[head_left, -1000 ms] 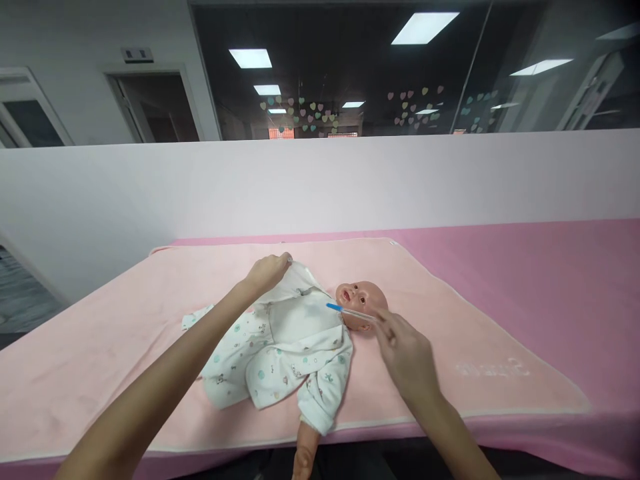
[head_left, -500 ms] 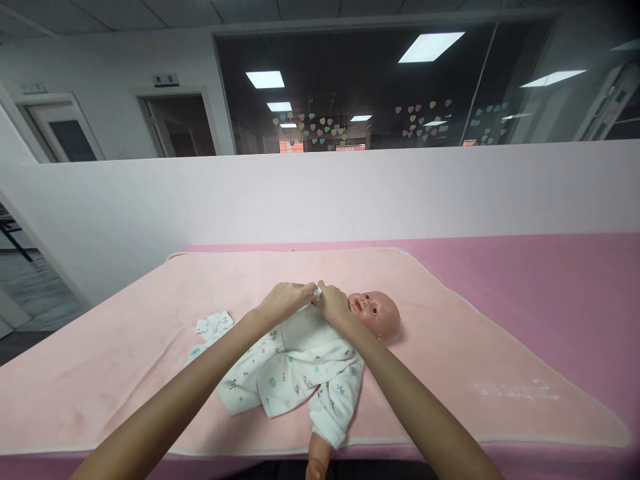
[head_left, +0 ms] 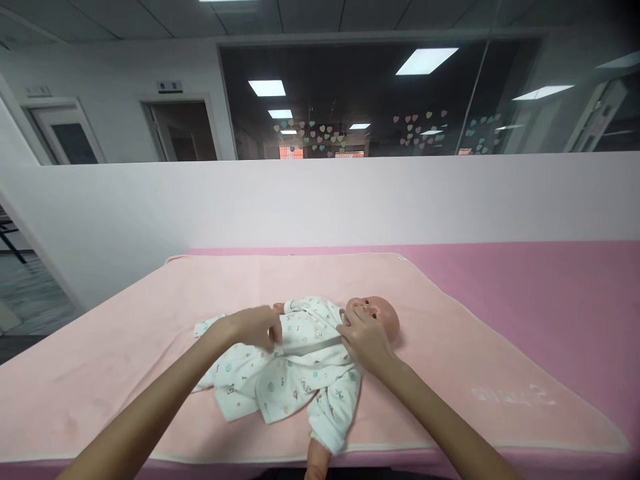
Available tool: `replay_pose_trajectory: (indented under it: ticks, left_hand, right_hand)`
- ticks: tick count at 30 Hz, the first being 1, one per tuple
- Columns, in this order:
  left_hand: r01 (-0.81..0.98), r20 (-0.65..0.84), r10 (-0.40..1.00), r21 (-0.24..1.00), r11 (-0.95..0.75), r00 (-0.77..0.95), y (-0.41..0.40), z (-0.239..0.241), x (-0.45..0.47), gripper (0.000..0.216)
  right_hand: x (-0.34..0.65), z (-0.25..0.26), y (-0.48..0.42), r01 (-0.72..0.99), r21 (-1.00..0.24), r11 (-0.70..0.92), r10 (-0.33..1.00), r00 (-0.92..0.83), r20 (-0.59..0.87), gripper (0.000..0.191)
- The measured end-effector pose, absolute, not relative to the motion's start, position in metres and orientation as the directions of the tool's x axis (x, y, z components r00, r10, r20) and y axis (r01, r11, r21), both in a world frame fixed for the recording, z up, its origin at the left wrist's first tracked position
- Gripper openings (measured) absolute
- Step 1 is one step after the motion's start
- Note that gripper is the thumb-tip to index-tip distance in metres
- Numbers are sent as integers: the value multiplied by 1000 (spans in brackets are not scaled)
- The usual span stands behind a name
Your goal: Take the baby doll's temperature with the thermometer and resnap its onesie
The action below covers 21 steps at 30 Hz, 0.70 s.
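Note:
A baby doll (head_left: 386,315) lies on its back with its head to the right, in a white baby gown (head_left: 310,380) with a small coloured print. My left hand (head_left: 256,327) is closed at the gown's front edge, near the doll's waist, fingers curled down. My right hand (head_left: 367,340) pinches the gown by the collar, its fingers covering part of the doll's face. Between my hands the front flap lies across the chest. Both of the doll's arms are in sleeves; one bare forearm (head_left: 319,459) hangs toward me over the near edge.
A peach blanket (head_left: 500,353) with a pale border lies under the doll on a pink padded surface (head_left: 550,287). Behind it stands a low white wall (head_left: 400,200) with a glass window (head_left: 350,87) above, showing heart stickers.
My hands have come apart and nearer to me from the doll's far side. The far sleeve and doll's hand now show, and the front flap lies across the chest. The view has tilted slightly up.

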State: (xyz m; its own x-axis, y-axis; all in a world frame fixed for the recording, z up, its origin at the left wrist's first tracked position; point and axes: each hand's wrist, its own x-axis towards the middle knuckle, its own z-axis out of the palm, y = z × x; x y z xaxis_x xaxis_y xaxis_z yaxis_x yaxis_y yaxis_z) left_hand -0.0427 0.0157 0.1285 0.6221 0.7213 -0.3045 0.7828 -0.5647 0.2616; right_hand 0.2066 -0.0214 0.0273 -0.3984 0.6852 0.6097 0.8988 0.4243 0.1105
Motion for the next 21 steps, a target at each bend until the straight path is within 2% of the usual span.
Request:
replay_pose_trajectory:
  ticks: [2,3,5,6,8,9,11,14,17,21]
  left_hand:
    - [760,-396,649,352,-546,649,20,125,-36,20]
    - [735,-362,642,399,-548,676,26,122,-30,21]
    - [676,-166,696,472,-567,699,44,112,-13,27]
    - [687,-43,766,477,-549,642,54,104,-3,34]
    - [814,209,898,378,-440,388,75,82,17,41]
    - [847,246,914,357,-395,323,83,70,26,43]
    - [878,240,934,341,-337,265,96,44,37,43]
    - [904,174,959,330,-271,224,108,17,40,40]
    - [918,131,972,326,-227,194,112,8,32,45]
    - [931,76,985,324,-170,153,111,11,24,51]
  right_hand:
    - [213,20,-27,872,75,483,636,-409,655,16]
    - [218,19,-27,865,26,500,626,-383,679,15]
    - [230,21,-20,872,-125,473,639,-242,730,16]
    - [238,22,-12,874,-217,435,652,-140,745,18]
    - [256,23,7,841,-410,354,685,65,726,25]
    - [265,21,18,797,-505,332,713,139,687,28]
    - [281,16,38,642,-704,304,817,205,540,36]
    - [297,6,58,308,-925,223,948,152,279,40]
    - [304,-5,62,29,-986,162,981,106,164,39]
    - [308,-17,58,-264,-965,2,995,96,-24,42]
